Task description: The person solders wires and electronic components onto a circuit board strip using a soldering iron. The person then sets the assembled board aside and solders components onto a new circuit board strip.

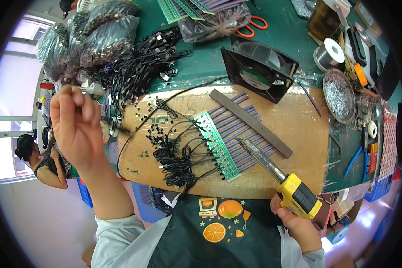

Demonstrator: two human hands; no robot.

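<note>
Plainly, right grip (295,219) around yellow soldering iron (300,196), left grip (78,129) loosely curled, its hold unclear

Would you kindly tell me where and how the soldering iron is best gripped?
Probably by its thick handle, coming from the lower right: its back end faces that way, while the metal shaft points up and left toward the green circuit board. The right hand holds the lower-left side.

This looks like an electronics workshop. A soldering iron (299,196), solder spool (331,52) and green circuit board (219,148) show it, with black cables (143,64) heaped on the bench (201,62).
</note>
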